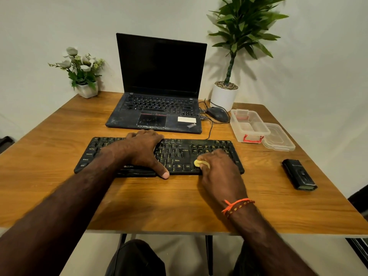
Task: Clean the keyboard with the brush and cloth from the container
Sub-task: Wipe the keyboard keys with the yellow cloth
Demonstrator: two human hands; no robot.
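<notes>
Cloth stage underway: your left hand [143, 150] lay flat steadying the keyboard [159, 156] while your right hand [217, 166] clutched the yellow cloth [197, 162] at its 4 o'clock corner, container [249, 125] emptied.

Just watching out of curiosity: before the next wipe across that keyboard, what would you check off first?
1. Keyboard steadied: left hand rests on it. Ok.
2. Yellow cloth held: right hand grips it against the keys. Ok.
3. Container open, lid beside it. Ok.
4. Brush within reach: cannot tell, none identifiable.
5. Keys under the left hand already wiped: cannot tell.
</notes>
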